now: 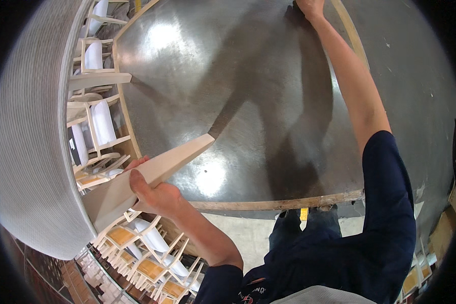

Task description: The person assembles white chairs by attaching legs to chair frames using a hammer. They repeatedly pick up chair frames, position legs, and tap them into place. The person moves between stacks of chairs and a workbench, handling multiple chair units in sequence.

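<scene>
My left hand (154,195) grips a pale wooden leg (162,164) that slants up from a large curved panel (30,131) covered in ribbed grey cloth at the left. The leg's cut end reaches over a shiny grey metal table top (228,91). My right hand (309,7) is stretched far out to the top edge of the picture and rests on the far part of the metal top by its wooden rim; its fingers are partly cut off. A second wooden leg (99,80) juts from the panel higher up.
A wooden rim (278,204) frames the metal top at its near edge. Several pale wooden chairs with white and tan seats (137,253) stand stacked at the left and lower left. Grey floor (415,76) lies to the right, with cardboard boxes (443,228) at the far right.
</scene>
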Demonstrator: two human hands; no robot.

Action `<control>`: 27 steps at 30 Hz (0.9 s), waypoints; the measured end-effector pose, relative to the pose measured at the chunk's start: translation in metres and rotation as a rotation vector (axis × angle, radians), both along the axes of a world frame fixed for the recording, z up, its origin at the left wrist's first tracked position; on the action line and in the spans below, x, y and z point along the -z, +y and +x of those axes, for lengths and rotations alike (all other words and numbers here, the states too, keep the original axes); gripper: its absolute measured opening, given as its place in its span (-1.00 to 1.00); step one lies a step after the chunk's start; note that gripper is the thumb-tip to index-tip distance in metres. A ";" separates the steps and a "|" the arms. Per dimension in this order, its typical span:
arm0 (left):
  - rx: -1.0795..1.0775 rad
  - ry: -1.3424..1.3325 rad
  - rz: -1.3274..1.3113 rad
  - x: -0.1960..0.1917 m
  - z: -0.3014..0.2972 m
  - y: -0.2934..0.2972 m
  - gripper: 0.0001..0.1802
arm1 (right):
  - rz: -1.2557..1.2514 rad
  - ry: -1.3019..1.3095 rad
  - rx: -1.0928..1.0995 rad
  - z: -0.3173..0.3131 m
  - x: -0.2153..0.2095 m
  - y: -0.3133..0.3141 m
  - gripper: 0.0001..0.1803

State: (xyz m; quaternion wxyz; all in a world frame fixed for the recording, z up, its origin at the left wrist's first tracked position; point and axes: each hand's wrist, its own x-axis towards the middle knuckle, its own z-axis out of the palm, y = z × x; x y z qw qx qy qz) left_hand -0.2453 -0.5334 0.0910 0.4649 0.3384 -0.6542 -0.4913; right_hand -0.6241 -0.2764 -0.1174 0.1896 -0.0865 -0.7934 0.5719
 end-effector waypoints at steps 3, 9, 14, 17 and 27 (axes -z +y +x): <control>-0.038 -0.004 -0.029 0.000 -0.009 0.002 -0.69 | -0.076 0.024 -0.025 -0.014 0.000 -0.011 -0.47; -0.106 -0.074 -0.075 0.001 -0.018 0.009 -0.58 | -0.126 -0.038 -0.096 -0.039 0.009 -0.013 -0.49; -0.107 -0.119 -0.086 0.000 -0.024 0.013 -0.57 | -0.097 0.030 -0.042 -0.050 0.009 -0.015 -0.50; -0.116 -0.125 -0.081 0.000 -0.026 0.014 -0.59 | -0.075 0.050 -0.081 -0.062 0.016 -0.020 -0.50; -0.209 -0.156 -0.153 -0.002 -0.038 0.029 -0.64 | -0.014 0.066 -0.001 -0.087 0.026 -0.021 -0.57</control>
